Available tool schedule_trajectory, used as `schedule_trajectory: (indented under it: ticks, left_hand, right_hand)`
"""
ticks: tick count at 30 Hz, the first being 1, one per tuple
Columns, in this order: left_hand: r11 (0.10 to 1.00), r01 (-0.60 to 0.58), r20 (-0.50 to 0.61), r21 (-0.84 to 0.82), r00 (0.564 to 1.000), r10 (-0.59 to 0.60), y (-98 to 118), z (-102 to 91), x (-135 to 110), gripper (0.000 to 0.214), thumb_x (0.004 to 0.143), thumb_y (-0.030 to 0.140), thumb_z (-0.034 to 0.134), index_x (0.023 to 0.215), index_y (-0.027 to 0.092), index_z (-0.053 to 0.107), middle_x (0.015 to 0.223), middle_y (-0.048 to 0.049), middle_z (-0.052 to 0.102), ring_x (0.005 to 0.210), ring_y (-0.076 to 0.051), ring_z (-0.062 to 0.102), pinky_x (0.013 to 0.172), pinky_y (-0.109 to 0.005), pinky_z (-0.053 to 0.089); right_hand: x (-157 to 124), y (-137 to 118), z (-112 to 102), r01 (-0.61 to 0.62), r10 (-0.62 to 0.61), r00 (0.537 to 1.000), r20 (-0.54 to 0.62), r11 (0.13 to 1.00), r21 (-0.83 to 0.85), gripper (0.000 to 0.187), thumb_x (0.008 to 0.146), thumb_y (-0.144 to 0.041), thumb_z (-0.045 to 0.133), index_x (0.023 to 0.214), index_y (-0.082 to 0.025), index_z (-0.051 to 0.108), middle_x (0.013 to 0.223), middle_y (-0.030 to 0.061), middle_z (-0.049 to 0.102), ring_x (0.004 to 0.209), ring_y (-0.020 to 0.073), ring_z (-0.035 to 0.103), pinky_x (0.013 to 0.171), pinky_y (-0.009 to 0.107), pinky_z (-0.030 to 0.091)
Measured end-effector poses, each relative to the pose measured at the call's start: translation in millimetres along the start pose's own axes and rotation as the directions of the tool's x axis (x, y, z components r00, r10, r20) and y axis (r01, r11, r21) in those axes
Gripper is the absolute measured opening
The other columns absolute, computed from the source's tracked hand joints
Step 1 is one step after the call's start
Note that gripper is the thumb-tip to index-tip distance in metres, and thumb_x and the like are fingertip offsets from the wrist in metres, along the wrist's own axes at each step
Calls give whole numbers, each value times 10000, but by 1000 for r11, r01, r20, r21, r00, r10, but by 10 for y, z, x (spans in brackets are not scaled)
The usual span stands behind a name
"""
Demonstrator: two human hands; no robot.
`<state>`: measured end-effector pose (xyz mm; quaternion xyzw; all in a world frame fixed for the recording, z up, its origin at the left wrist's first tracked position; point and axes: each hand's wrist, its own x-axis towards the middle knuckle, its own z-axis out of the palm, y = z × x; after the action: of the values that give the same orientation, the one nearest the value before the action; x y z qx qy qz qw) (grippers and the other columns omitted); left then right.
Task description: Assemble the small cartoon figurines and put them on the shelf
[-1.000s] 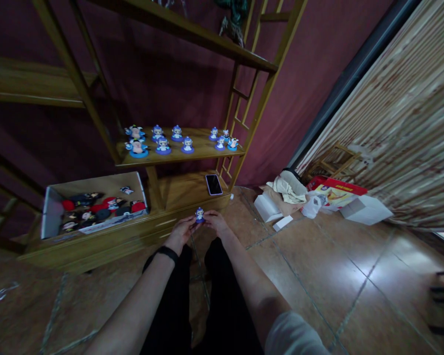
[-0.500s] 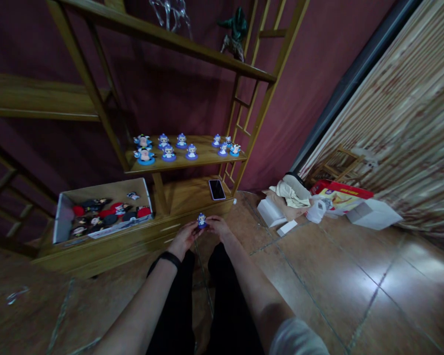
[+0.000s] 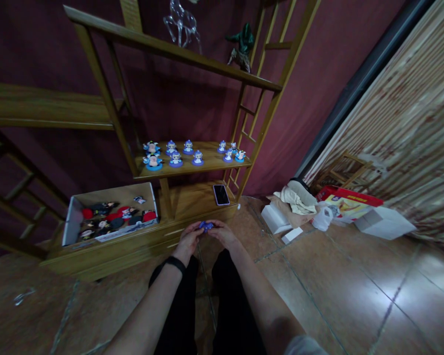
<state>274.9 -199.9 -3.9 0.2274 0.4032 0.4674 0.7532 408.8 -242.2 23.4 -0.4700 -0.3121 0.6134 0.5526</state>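
Between my hands is a small purple figurine (image 3: 206, 226), tipped so that mostly its purple parts show. My left hand (image 3: 189, 238) pinches it from the left, and a dark band circles that wrist. From the other side my right hand (image 3: 222, 233) grips it with the fingertips. Ahead, a wooden shelf (image 3: 192, 170) bears two groups of similar figurines, among them a purple-and-white figurine (image 3: 197, 158) and a blue-based pig-like figurine (image 3: 154, 161).
Left of my hands, an open cardboard box (image 3: 111, 196) holds several red and black figurines. A phone (image 3: 221, 195) lies on the lower board. White boxes (image 3: 276, 219) and a plastic bag (image 3: 322, 217) rest on the floor at right. A glass horse (image 3: 181, 24) stands above.
The figurine was upright facing me and is now tilted over between my fingers. Both hands stay on it. The view has shifted, so the shelf sits slightly lower and further right.
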Motion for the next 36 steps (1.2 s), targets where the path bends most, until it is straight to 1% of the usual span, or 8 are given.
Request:
schedule_trajectory:
  ticks: [3, 8, 15, 21, 23, 26, 30, 36]
  left_hand:
    - [999, 46, 6, 10, 999, -46, 17, -4, -7, 291, 636, -52, 676, 864, 128, 679, 785, -57, 710, 680, -129, 664, 686, -234, 519]
    - [993, 118, -38, 14, 992, -118, 23, 6, -10, 132, 730, 11, 626, 791, 118, 672, 701, -62, 696, 598, -130, 649, 607, -236, 523]
    - [990, 138, -67, -16, 988, -139, 12, 18, 8, 85, 749, 42, 627, 751, 124, 649, 658, -48, 682, 548, -122, 637, 550, -217, 511]
    - [982, 187, -61, 10, 981, -186, 33, 36, -29, 33, 775, 96, 628, 764, 120, 648, 662, -62, 689, 545, -128, 637, 525, -218, 510]
    - [982, 189, -55, 16, 981, -188, 35, 42, -28, 49, 766, 78, 628, 759, 120, 651, 648, -60, 685, 534, -127, 631, 519, -216, 506]
    - [984, 180, -46, 17, 983, -179, 28, 35, -8, 106, 749, 25, 611, 756, 121, 657, 615, -45, 672, 499, -115, 611, 506, -206, 494]
    - [991, 135, -28, 14, 990, -135, 14, 13, 12, 157, 734, -16, 599, 778, 118, 667, 635, -45, 679, 516, -108, 616, 520, -195, 495]
    - [991, 131, -43, 5, 990, -131, 11, 5, -5, 148, 708, -27, 642, 744, 114, 668, 645, -56, 682, 537, -110, 623, 562, -200, 510]
  right_hand:
    - [5, 13, -1, -19, 18, 999, -35, 999, -30, 371, 499, -206, 787, 857, -203, 688, 890, 14, 701, 874, 174, 630, 809, 296, 479]
    - [28, 30, 4, -89, 87, 978, -188, 996, -6, 357, 524, -272, 797, 843, -188, 659, 863, 24, 705, 804, 169, 650, 748, 301, 503]
    - [34, 1, 15, -137, 144, 959, -245, 989, 46, 364, 560, -257, 784, 878, -180, 625, 815, 28, 706, 697, 151, 648, 727, 323, 521]
    - [39, 9, 12, -134, 134, 967, -219, 991, 15, 321, 554, -288, 790, 813, -171, 640, 764, 27, 701, 677, 148, 640, 731, 320, 506]
    - [45, 16, 5, -128, 125, 967, -220, 992, 2, 321, 525, -273, 802, 783, -168, 643, 745, 26, 700, 687, 154, 645, 727, 317, 500]
    - [51, 28, -15, -105, 101, 978, -183, 994, -12, 314, 492, -262, 805, 744, -159, 649, 717, 24, 697, 679, 155, 646, 719, 308, 497]
    - [57, 50, -46, -73, 75, 987, -139, 997, 19, 312, 498, -272, 799, 749, -160, 651, 715, 32, 702, 670, 163, 655, 719, 323, 507]
    - [97, 113, -83, -32, 40, 984, -173, 998, 48, 285, 519, -260, 811, 697, -150, 617, 694, 42, 688, 647, 169, 660, 724, 344, 523]
